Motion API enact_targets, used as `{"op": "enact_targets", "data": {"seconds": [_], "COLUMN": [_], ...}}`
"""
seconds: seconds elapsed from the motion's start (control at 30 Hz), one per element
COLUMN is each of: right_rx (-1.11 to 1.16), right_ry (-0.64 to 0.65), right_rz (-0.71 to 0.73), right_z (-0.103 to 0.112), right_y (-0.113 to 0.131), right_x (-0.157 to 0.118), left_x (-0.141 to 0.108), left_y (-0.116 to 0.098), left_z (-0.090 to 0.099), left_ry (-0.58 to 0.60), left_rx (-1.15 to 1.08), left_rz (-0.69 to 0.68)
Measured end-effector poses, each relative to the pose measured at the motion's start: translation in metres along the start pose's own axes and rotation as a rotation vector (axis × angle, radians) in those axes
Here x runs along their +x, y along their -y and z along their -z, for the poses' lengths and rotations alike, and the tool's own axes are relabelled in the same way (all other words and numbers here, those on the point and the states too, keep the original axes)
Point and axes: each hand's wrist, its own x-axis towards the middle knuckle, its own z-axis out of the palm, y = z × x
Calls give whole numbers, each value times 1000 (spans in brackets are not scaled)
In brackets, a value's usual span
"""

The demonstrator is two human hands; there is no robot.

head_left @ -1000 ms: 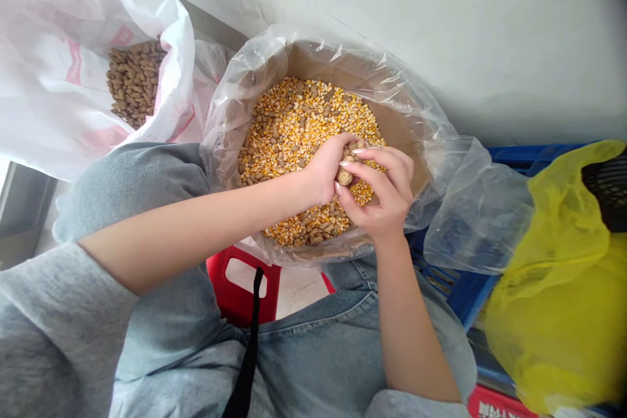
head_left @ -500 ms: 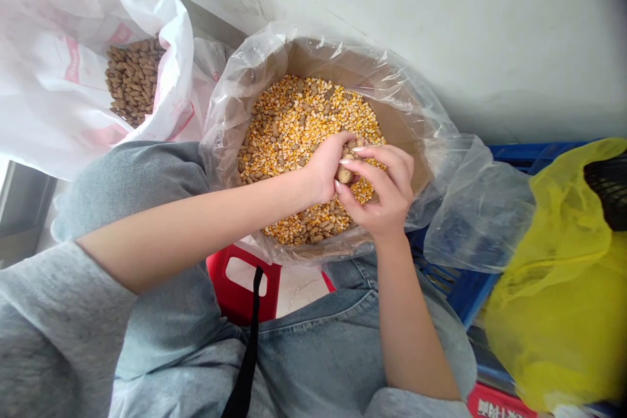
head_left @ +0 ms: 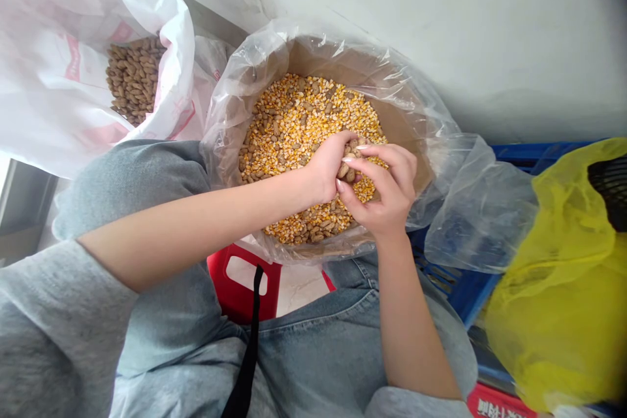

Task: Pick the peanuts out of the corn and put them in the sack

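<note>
My left hand (head_left: pixel 327 168) is cupped round several unshelled peanuts (head_left: pixel 347 172), above a plastic-lined container (head_left: pixel 392 104). From the right, my right hand (head_left: pixel 385 192) meets it, with curled fingertips on the same peanuts; part of what lies between the hands is hidden. Beneath them the container holds yellow corn kernels (head_left: pixel 304 124), with peanuts mixed in and a denser patch of peanuts (head_left: pixel 318 230) at the near edge. Its clear plastic liner (head_left: pixel 230 104) is folded outward over the rim.
A white bag (head_left: pixel 44 91) with brown nuts or pellets (head_left: pixel 134 78) stands at left. At right are a blue crate (head_left: pixel 463 294) and a yellow mesh bag (head_left: pixel 563 313). A red handled object (head_left: pixel 245 307) sits below the container; a pale wall (head_left: pixel 441 26) rises behind it.
My hands stay in nearly the same place. The peanuts between them have shifted: the larger pale one at the front has given way to several smaller-looking ones.
</note>
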Motion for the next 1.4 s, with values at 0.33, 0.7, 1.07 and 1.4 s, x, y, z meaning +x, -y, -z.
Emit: {"op": "enact_targets", "data": {"seconds": [0.33, 0.7, 1.07, 1.4], "right_rx": [102, 17, -129, 125], "right_ry": [-206, 337, 891, 194], "right_rz": [-205, -615, -533, -709], "right_z": [-3, -42, -67, -36], "right_y": [3, -33, -20, -13], "right_x": [2, -27, -48, -16], "left_x": [3, 1, -2, -1], "left_y": [0, -1, -2, -3], "left_z": [1, -2, -4, -1], "left_ry": [-32, -41, -103, -30], "left_rx": [35, 34, 38, 7], "left_rz": [-59, -68, -97, -35]}}
